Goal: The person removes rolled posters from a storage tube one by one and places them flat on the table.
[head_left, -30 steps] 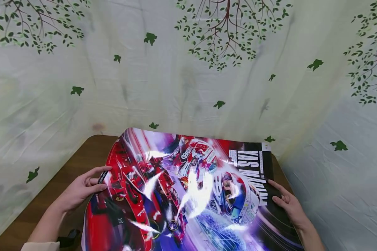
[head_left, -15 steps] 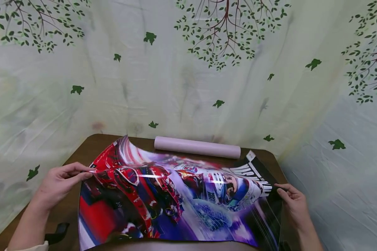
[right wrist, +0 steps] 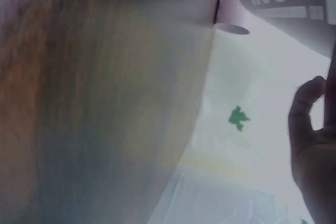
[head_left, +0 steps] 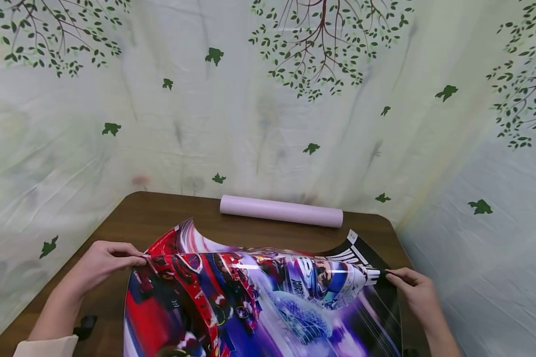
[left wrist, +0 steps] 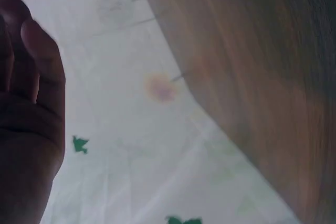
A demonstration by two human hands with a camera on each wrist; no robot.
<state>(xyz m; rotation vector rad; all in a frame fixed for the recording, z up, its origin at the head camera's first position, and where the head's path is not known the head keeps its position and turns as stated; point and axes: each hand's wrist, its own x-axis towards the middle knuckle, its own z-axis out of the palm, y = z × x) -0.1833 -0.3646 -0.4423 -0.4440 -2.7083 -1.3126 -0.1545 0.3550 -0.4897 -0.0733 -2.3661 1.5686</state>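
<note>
A large glossy poster (head_left: 290,302) printed with red race cars and helmets spans the space between both hands in the head view. My left hand (head_left: 99,263) pinches its left edge between thumb and fingers. On the other side my right hand (head_left: 415,292) pinches the right edge by the white lettering. Between the hands the sheet bends over in a fold, and its far corners curl upward. The left wrist view shows the left hand (left wrist: 29,98) dark at the left border. In the right wrist view, the right hand (right wrist: 315,145) is beside the lettered part of the poster (right wrist: 286,3).
A pale pink roll (head_left: 281,210) lies along the back of the brown wooden table (head_left: 147,213). A small black object (head_left: 86,327) sits near the left forearm. Pale curtains (head_left: 268,99) with leaf prints hang behind and at both sides.
The poster was held up more flat, covering the pink roll; its far part has come down and toward me, folding over and uncovering the roll. Both hands still pinch the side edges.
</note>
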